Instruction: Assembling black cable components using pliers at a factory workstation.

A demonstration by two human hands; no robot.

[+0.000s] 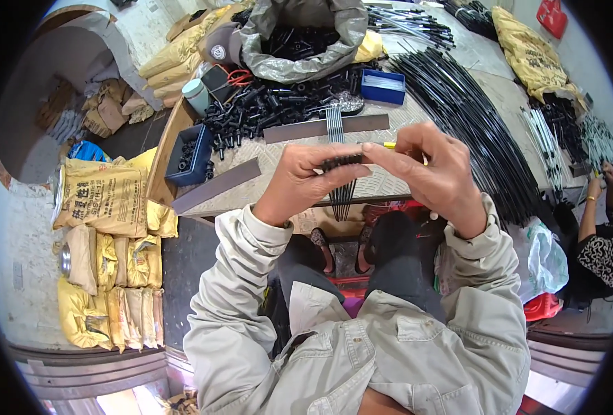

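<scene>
Above the table's front edge, my left hand (294,176) is closed, with a row of small black ribbed pieces (341,162) pinched between thumb and fingers. My right hand (436,169) meets it from the right, its thumb or fingertip touching the end of that row. A slim yellow object (389,145) shows between the curled right fingers; most of it is hidden. Just beyond and beneath my hands, a bunch of thin rods (335,124) lies across a flat metal bar (286,132), the near ends reaching over the table edge toward my lap.
Black tubular parts (272,104) are heaped behind the bar, below a grey sack (251,52). Blue bins (389,92) stand either side. Long black rods (469,117) cover the right side. Yellow-brown bags (106,194) stack at left; another person's arm (589,207) is at far right.
</scene>
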